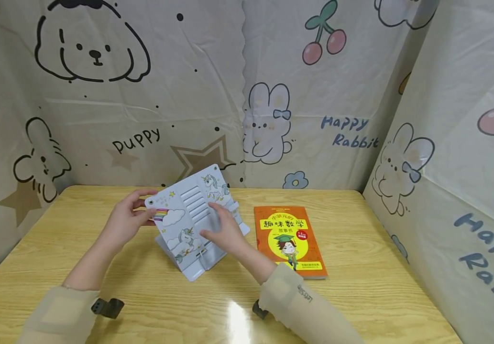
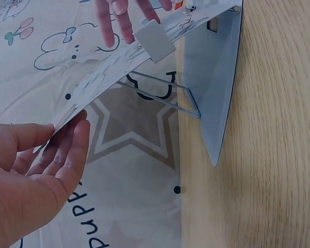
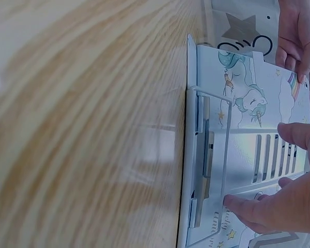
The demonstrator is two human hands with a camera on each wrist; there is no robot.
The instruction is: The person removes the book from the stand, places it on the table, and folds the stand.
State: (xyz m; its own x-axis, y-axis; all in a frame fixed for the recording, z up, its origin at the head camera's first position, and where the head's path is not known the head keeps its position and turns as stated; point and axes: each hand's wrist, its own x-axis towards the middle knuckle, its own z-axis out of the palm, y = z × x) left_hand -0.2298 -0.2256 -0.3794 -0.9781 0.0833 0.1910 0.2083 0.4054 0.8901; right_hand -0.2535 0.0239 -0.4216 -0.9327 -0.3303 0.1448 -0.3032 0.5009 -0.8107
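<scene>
A white reading stand (image 1: 195,191) printed with unicorns and a rainbow stands unfolded on the table, its slotted panel tilted back. My left hand (image 1: 124,222) pinches the panel's upper left corner between thumb and fingers. Over the panel's front lies my right hand (image 1: 231,234), thumb and fingers spread by the slots; one fingertip is right at the wire page holder (image 3: 229,139) along the lower edge. In the left wrist view, a wire leg (image 2: 155,97) props the panel above its base plate (image 2: 214,93).
An orange children's book (image 1: 266,239) lies flat to the right of the stand. The wooden table (image 1: 152,310) ends at a back wall of cartoon-printed cloth (image 1: 203,95), with more cloth at both sides. A dark wrist camera (image 1: 108,308) sits on the left sleeve.
</scene>
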